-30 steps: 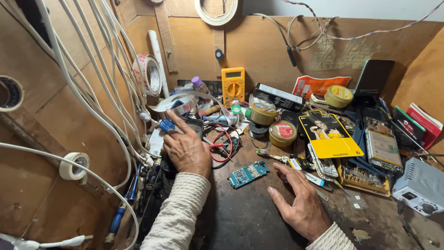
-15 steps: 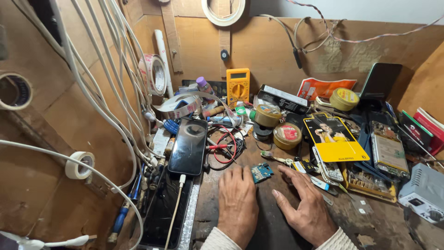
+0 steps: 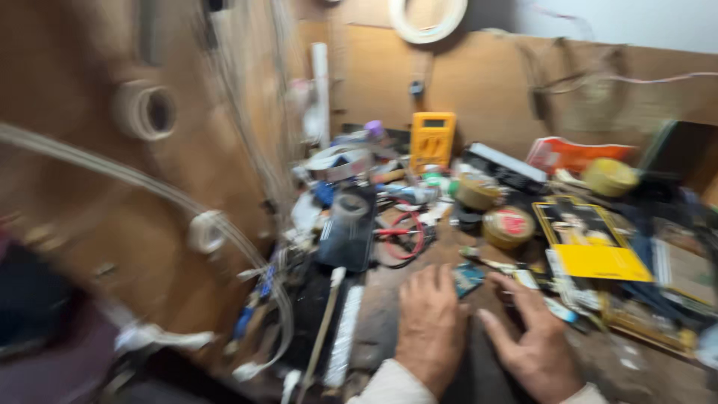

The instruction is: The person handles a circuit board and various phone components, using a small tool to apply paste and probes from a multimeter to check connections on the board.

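Head view, blurred | left hand [image 3: 430, 329] lies palm-down on the table [image 3: 606, 359], fingers together, grip empty | right hand [image 3: 535, 340] rests beside it, fingers spread, thumb toward the left, grip empty | small green circuit board [image 3: 469, 277] lies at both hands' fingertips | dark phone [image 3: 348, 232] lies left of them.

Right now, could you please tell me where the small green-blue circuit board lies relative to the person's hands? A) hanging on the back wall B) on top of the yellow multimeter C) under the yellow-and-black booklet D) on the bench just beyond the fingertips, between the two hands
D: the small circuit board lies flat on the bench, just past the fingertips of the left hand and right hand, which rest palm down.
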